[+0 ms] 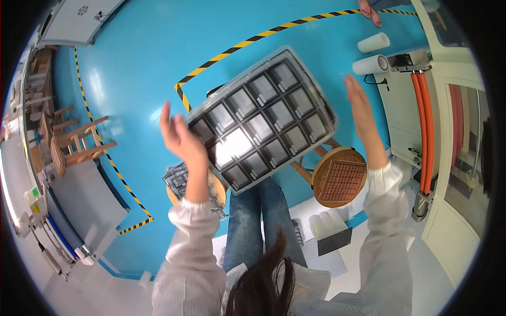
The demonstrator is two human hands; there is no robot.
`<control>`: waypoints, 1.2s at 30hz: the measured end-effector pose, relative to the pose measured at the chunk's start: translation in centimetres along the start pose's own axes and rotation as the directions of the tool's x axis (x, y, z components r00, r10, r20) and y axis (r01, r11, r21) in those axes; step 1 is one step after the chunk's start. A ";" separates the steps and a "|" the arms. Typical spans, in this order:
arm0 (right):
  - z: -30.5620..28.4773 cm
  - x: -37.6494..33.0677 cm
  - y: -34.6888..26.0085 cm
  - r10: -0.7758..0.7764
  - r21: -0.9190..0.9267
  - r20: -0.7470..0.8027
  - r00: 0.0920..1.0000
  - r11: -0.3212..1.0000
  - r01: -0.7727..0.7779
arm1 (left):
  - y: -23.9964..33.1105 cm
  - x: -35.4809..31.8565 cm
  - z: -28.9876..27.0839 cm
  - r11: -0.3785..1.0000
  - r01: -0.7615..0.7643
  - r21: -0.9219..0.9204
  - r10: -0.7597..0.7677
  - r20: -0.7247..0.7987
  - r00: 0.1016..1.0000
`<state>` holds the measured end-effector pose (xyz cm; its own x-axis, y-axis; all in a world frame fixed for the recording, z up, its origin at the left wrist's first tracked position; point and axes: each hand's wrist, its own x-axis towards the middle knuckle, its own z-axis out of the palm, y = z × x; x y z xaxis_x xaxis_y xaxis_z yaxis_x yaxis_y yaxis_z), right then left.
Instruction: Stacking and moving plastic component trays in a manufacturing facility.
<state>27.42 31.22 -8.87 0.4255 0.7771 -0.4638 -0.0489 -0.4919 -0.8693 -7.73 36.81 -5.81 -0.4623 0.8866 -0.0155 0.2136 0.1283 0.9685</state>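
Observation:
A rectangular clear plastic tray (pixel 318 87) with dark dividers and several square compartments lies tilted in front of me, over my knees. Pale flat pieces show in the compartments, and a bright glare covers part of one row. My left hand (pixel 184 141) is by the tray's left corner, fingers apart; whether it touches the rim cannot be made out. Off the tray's right side, my right hand (pixel 360 111) is raised with its fingers stretched out and nothing in it. What supports the tray is mostly hidden beneath it.
To the right stands a round wooden stool (pixel 340 178) with a grid-patterned top. Dark lattice frames (pixel 178 179) lie on another stool at the left. White rolls (pixel 370 64) and a cabinet with orange tubes (pixel 423 131) are farther right. Yellow-black tape (pixel 253 39) marks the blue floor.

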 end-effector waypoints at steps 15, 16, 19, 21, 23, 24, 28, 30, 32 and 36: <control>8.5 1.1 -2.7 0.337 -0.140 0.363 0.869 0.941 -0.307 | -3.9 -5.1 -3.6 0.593 0.768 -0.244 -0.764 0.130 0.632; 8.8 1.5 -2.3 0.339 -0.147 0.374 0.863 0.941 -0.306 | -3.7 -5.2 -3.7 0.607 0.758 -0.241 -0.756 0.121 0.644; 7.0 3.0 -1.4 0.390 -0.251 0.303 0.870 0.913 -0.322 | -4.1 -5.6 -4.0 0.569 0.752 -0.334 -0.725 0.227 0.650; 7.1 3.2 -1.9 0.529 -0.116 0.471 0.706 0.830 -0.545 | -7.7 -5.7 -5.7 0.564 0.720 -0.405 -0.609 0.385 0.693; 6.5 3.3 -0.8 0.521 -0.201 0.394 0.757 0.852 -0.483 | -8.9 -6.2 -6.5 0.660 0.687 -0.303 -0.543 0.438 0.716; 6.7 3.3 -0.4 0.501 -0.284 0.324 0.803 0.861 -0.423 | -9.4 -6.6 -7.0 0.753 0.628 -0.196 -0.478 0.492 0.727; 6.6 2.5 0.6 0.521 -0.159 0.311 0.795 0.853 -0.497 | -9.1 -8.1 -7.2 0.766 0.642 -0.039 -0.554 0.466 0.689; 5.3 4.1 1.7 0.478 -0.146 0.373 0.795 0.877 -0.459 | -9.8 -8.2 -6.7 0.755 0.653 -0.055 -0.559 0.468 0.685; 5.5 4.1 2.0 0.467 -0.135 0.364 0.806 0.883 -0.450 | -10.9 -8.2 -6.8 0.744 0.665 -0.066 -0.572 0.452 0.684; 6.5 3.4 0.5 0.522 -0.220 0.344 0.781 0.853 -0.473 | -13.2 -8.3 -6.9 0.720 0.687 -0.101 -0.598 0.413 0.687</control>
<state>22.94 36.16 -11.97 -0.0043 0.4851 -0.8745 -0.0447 -0.8737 -0.4844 -12.65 24.74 -16.71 -0.0904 0.7159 -0.6924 -0.2503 0.6566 0.7115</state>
